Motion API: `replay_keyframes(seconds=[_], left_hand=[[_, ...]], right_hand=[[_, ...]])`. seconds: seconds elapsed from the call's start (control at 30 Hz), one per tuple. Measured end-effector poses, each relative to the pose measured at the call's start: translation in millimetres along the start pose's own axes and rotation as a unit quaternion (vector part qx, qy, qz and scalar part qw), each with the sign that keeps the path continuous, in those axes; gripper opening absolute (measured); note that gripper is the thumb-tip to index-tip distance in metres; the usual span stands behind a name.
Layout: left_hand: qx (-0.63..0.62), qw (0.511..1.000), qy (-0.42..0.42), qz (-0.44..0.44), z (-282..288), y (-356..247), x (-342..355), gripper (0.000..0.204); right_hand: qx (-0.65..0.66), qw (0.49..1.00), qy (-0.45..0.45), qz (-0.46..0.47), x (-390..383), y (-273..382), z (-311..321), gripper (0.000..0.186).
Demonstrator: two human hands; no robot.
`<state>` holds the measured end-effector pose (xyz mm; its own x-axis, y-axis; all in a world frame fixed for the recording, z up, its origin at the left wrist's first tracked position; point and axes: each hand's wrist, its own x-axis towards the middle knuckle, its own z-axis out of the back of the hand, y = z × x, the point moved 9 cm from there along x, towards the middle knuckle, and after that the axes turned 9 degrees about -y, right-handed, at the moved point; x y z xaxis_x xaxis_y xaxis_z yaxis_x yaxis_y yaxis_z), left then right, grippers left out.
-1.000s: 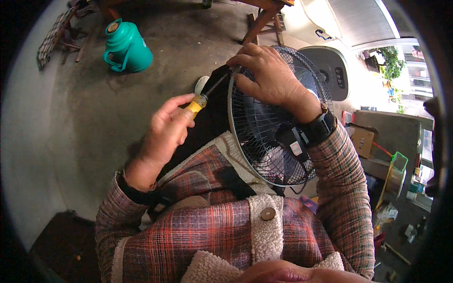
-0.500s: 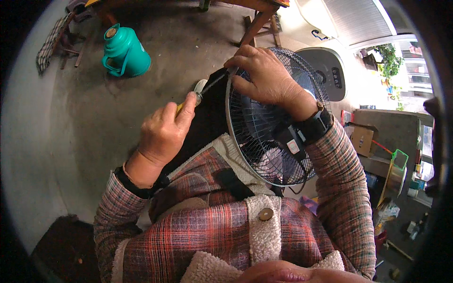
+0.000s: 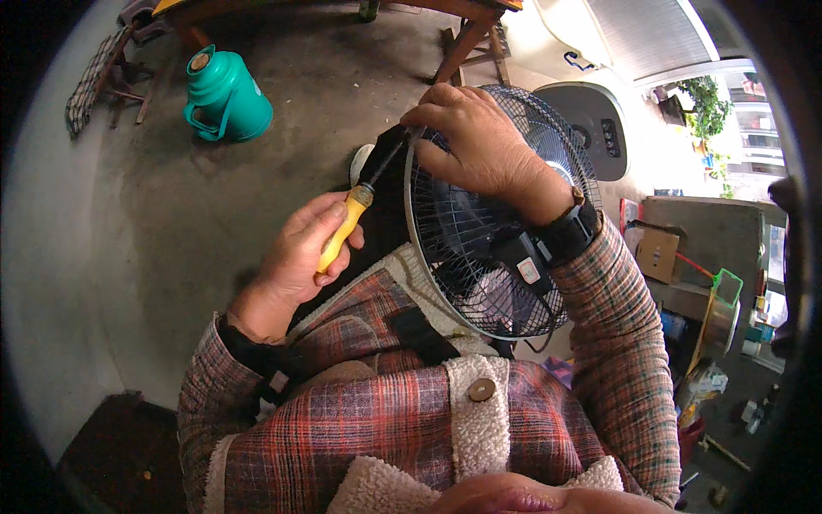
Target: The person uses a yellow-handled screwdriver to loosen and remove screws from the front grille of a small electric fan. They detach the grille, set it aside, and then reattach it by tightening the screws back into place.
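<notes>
My left hand point(image 3: 295, 248) is closed round the yellow handle of a screwdriver point(image 3: 344, 231). The dark shaft slants up and right, and its tip meets the upper left rim of an electric fan point(image 3: 458, 257). That rim is gripped by my right hand point(image 3: 479, 146), with the thumb over the wire guard and the fingers bent over the edge at the tip. What the tip touches is hidden by these fingers. The fan's round wire guard stands against my lap, with blue blades inside. A grey base point(image 3: 599, 128) with buttons shows beyond it.
A green thermos jug point(image 3: 229, 98) stands on the floor at the far left. A wooden table point(image 3: 411, 7) is at the far edge, beside a small stool point(image 3: 107, 77) with a checked cloth. To the right are a cardboard box point(image 3: 658, 254) and a green-framed net point(image 3: 728, 288).
My left hand has turned on the screwdriver and dropped slightly, so more of the yellow handle shows. My right hand has shifted slightly left with the fan's rim.
</notes>
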<state>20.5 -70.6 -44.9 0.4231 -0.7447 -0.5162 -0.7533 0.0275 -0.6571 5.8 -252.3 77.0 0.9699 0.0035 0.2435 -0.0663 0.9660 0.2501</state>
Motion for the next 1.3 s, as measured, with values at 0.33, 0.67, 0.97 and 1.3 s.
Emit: replay_keyframes(seconds=[0.33,0.67,0.97,1.3], left_hand=[[0.386,0.84,-0.088,-0.372,-17,-50,-13,0.031],[0.001,0.998,-0.056,0.017,21,11,4,0.032],[0.084,0.994,-0.061,-0.036,18,11,4,0.035],[0.583,0.659,-0.144,-0.452,-6,-53,-21,0.045]], right_hand=[[-0.015,0.999,-0.028,0.012,3,-2,1,0.035],[-0.01,1.0,0.006,0.008,3,5,1,0.039],[-0.014,1.0,0.008,0.003,4,4,1,0.038],[-0.017,1.0,0.024,0.003,10,2,-2,0.04]])
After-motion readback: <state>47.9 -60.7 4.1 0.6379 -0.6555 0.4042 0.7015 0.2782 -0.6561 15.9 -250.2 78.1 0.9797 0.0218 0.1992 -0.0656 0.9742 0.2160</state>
